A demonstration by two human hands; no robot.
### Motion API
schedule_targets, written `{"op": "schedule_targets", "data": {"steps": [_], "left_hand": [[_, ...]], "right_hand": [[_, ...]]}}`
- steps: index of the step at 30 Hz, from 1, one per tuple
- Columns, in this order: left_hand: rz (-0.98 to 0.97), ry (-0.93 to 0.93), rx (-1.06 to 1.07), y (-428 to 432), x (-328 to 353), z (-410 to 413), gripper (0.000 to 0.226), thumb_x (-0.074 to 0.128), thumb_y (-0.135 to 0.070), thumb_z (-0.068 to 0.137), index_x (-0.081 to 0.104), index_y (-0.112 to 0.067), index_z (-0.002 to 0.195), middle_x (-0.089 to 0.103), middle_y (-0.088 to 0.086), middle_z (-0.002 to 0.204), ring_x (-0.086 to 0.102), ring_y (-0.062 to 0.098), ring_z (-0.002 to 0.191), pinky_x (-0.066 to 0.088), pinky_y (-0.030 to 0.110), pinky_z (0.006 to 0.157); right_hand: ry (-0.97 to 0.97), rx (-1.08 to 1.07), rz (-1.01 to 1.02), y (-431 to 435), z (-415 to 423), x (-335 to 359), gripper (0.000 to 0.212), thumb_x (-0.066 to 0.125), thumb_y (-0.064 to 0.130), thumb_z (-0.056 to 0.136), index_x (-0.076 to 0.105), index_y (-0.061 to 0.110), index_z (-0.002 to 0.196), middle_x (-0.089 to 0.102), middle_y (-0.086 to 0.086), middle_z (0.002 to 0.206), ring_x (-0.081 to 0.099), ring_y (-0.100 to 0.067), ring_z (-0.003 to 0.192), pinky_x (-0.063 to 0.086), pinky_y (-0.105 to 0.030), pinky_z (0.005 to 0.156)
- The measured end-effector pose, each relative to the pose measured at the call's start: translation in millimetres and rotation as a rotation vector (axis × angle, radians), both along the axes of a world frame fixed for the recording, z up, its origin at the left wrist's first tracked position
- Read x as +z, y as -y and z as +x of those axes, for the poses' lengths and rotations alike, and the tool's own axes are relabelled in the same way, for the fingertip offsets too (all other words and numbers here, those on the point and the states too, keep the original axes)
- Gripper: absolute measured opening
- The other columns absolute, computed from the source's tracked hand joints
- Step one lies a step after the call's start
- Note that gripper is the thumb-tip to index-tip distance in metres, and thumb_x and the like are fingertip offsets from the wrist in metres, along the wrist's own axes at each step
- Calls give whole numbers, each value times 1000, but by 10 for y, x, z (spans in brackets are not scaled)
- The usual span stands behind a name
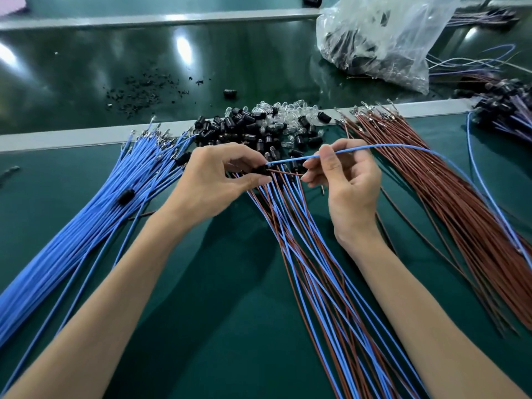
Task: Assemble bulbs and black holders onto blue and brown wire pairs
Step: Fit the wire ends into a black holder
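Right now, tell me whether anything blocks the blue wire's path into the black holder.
Nothing visible does. The blue wire runs clear from the right hand, which pinches it, to the black holder pinched in the left hand, its tip at the holder. A brown wire sits just below, alongside, not across.

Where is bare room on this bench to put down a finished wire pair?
Bare green mat lies between the loose blue wire bundle and the mixed blue-and-brown wire pairs, beside the left forearm. The glossy dark belt left of the black crumbs is free too. Crowded: the pile of black holders and clear bulbs, and the brown wire bundle.
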State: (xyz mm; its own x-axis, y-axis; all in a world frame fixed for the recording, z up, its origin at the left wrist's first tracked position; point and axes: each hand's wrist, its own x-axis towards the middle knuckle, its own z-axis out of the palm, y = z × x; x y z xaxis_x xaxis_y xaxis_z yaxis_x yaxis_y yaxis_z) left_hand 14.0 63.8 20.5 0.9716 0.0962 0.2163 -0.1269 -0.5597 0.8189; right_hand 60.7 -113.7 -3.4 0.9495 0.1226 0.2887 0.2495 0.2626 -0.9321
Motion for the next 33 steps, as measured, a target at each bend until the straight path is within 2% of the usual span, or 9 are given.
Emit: {"op": "schedule_targets", "data": {"steps": [9, 16, 21, 25, 29, 33], "left_hand": [[-18, -44, 9, -4, -19, -6, 19, 79, -14, 74, 72, -15, 92, 70, 1, 83, 64, 7, 73, 50, 13, 72], [3, -45, -46, 22, -48, -10, 20, 78, -9, 74, 72, -16, 92, 68, 1, 85, 61, 4, 71, 49, 15, 73], [-63, -86, -68, 39, -59, -15, 18, 77, -21, 73, 72, -20, 91, 71, 0, 85, 62, 2, 72, 48, 16, 71], [-70, -101, -56, 52, -56, -29, 19, 75, -29, 71, 73, -21, 88, 72, 1, 83, 63, 9, 71, 51, 19, 71], [-73, -129, -29, 43, -52, -28, 20, 77, -24, 73, 75, -14, 91, 73, 5, 83, 62, 12, 72, 52, 23, 70], [-41, -134, -49, 70, -47, -34, 15, 76, -19, 77, 75, -17, 92, 71, -2, 81, 61, 6, 70, 47, 15, 67]], "right_hand": [[4, 27, -97, 9, 0, -25, 12, 53, 13, 94, 51, 19, 85, 68, 5, 68, 65, -11, 58, 53, -22, 59], [-12, 53, -190, 5, -3, -45, 15, 59, 6, 93, 55, 17, 84, 68, 6, 67, 65, -8, 59, 53, -21, 61], [-11, -7, -137, 18, 31, -45, 15, 60, 8, 92, 56, 20, 83, 68, 7, 67, 65, -8, 59, 51, -18, 60], [-22, 31, -195, 12, 28, -74, 13, 59, 13, 91, 56, 22, 84, 68, 9, 67, 65, -6, 60, 52, -19, 62], [-16, 16, -205, 19, 36, -88, 13, 59, 14, 91, 55, 24, 83, 67, 9, 65, 64, -6, 60, 51, -18, 64], [-12, 40, -224, 6, 37, -102, 15, 58, 13, 92, 54, 24, 83, 67, 7, 67, 65, -8, 60, 53, -22, 64]]}}
